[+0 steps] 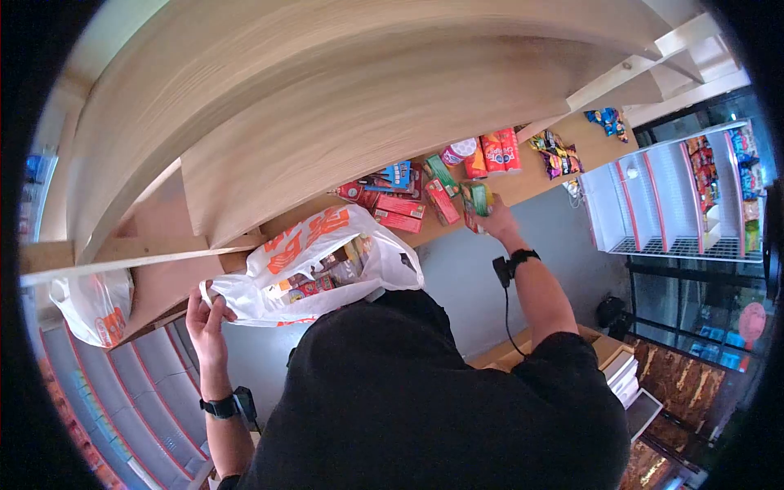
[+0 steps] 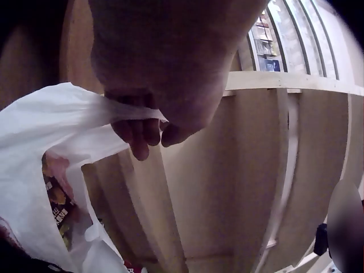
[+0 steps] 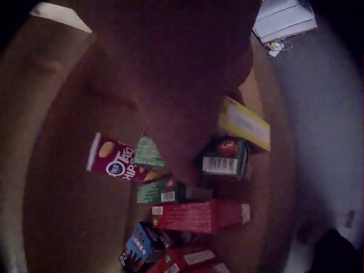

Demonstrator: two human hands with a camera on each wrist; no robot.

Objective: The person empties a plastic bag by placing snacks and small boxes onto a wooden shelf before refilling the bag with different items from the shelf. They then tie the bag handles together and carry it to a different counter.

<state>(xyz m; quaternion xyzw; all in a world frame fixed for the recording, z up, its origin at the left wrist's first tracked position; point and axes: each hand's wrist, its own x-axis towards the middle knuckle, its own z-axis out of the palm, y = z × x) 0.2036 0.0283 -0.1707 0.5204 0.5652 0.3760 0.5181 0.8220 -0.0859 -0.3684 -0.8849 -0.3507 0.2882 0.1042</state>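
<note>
My left hand [image 1: 211,328] pinches the handle of a white plastic bag with orange print [image 1: 304,237]; the bag gapes, showing packaged snacks [image 1: 314,286] inside. In the left wrist view the stretched handle [image 2: 133,111] passes between the thumb and curled fingers of the hand [image 2: 165,74]. On the wooden counter, my right hand [image 1: 500,224] grips a green box [image 1: 476,198]. Seen from the right wrist, the hand [image 3: 182,102] is dark and hides part of its grip; a green box [image 3: 223,158] and a yellow box [image 3: 245,124] lie beside it.
Red boxes [image 1: 398,212], chip canisters [image 1: 500,152] and snack bags [image 1: 557,155] lie along the counter [image 1: 527,175]. Another white bag [image 1: 98,306] stands at the left. A wooden shelf [image 1: 367,90] overhangs the counter. White racks [image 1: 653,200] stand at the right.
</note>
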